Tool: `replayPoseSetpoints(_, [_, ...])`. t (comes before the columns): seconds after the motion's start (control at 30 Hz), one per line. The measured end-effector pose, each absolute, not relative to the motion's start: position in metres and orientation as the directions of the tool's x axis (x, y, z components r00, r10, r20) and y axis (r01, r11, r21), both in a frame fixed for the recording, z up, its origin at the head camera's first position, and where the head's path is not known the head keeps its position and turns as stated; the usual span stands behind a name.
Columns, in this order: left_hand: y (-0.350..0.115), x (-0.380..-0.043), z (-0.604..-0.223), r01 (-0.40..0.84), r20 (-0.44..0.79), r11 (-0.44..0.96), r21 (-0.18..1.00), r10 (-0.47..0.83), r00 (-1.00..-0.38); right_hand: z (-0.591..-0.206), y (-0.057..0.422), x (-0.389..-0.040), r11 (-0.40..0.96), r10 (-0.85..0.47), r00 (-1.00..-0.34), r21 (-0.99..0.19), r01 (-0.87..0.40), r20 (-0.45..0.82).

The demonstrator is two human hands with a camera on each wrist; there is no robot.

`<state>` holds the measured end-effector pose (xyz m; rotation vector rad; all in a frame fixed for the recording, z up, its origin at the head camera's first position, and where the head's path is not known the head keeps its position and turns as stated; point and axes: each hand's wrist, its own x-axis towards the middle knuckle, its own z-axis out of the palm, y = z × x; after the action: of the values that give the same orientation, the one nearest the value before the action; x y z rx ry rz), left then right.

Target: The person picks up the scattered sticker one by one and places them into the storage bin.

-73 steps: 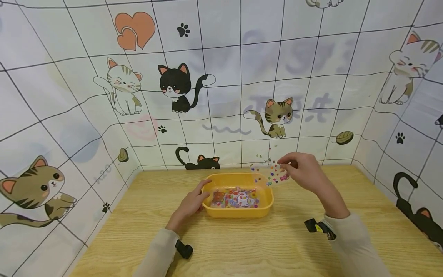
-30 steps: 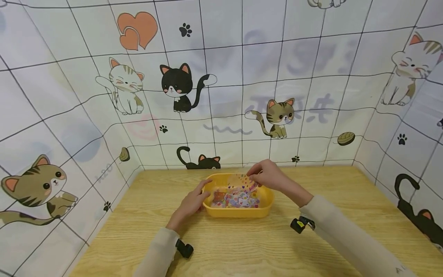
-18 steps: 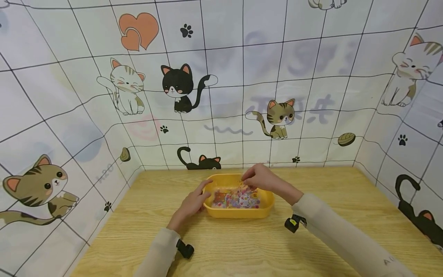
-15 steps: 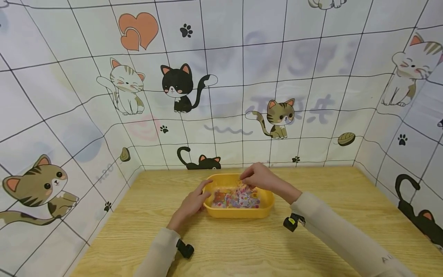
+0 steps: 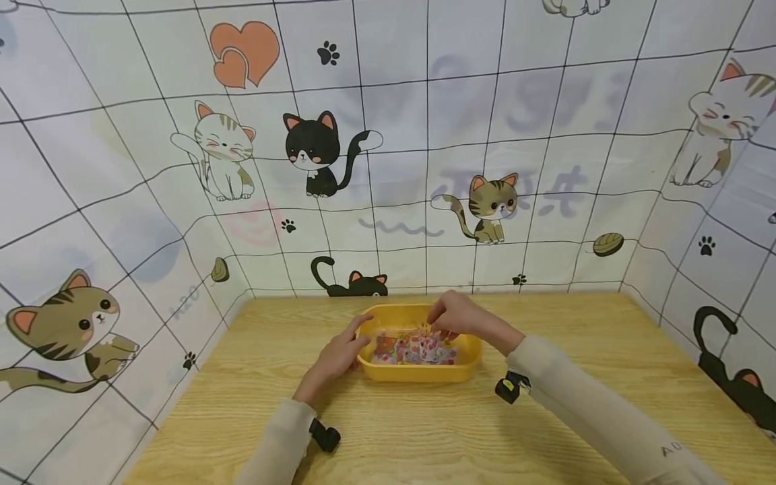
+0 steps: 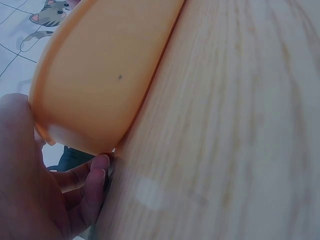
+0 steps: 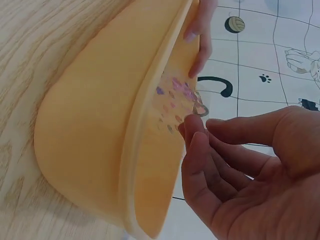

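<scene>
A yellow plastic basin [image 5: 418, 373] stands on the wooden table with colourful stickers [image 5: 388, 347] lying in its bottom. My left hand [image 5: 338, 351] grips the basin's left end, with fingertips over the rim; in the left wrist view its other fingers curl below the outer wall [image 6: 100, 85]. Over the right part of the basin, my right hand [image 5: 459, 315] pinches a clear sticker sheet with small coloured prints [image 7: 172, 107] between thumb and fingers. That sheet overlaps the stickers below it in the head view. Part of it is hidden behind the fingers.
The light wooden table [image 5: 388, 431] reaches back to a white cloth wall [image 5: 400, 182] printed with cats and grid lines. Similar cloth closes off the left and right sides. Each wrist carries a small black camera [image 5: 508, 387].
My right hand has moved left and down from beside the basin, bringing the clear sticker sheet inside over the other stickers. My left hand has stayed on the rim.
</scene>
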<state>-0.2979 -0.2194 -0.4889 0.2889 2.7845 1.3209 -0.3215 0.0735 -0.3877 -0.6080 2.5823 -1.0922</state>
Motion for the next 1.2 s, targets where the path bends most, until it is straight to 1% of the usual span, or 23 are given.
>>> replayPoseSetpoints(0.47, [-0.217,-0.298,-0.488,0.142,0.035,0.641,0.754,0.176,-0.984,-0.388,0.066,-0.332,0.684,-0.504,-0.844,-0.683,-0.257,-0.187])
replayPoseSetpoints(0.87, [-0.220,-0.299,-0.489,0.137,0.035,0.639,0.757,0.171,-0.985,-0.376,0.052,-0.338,0.782,-0.501,-0.814,-0.557,-0.279,-0.295])
replayPoseSetpoints(1.2, [-0.220,-0.299,-0.487,0.142,0.032,0.629,0.765,0.183,-0.983,-0.379,0.046,-0.343,0.834,-0.464,-0.814,-0.483,-0.267,-0.350])
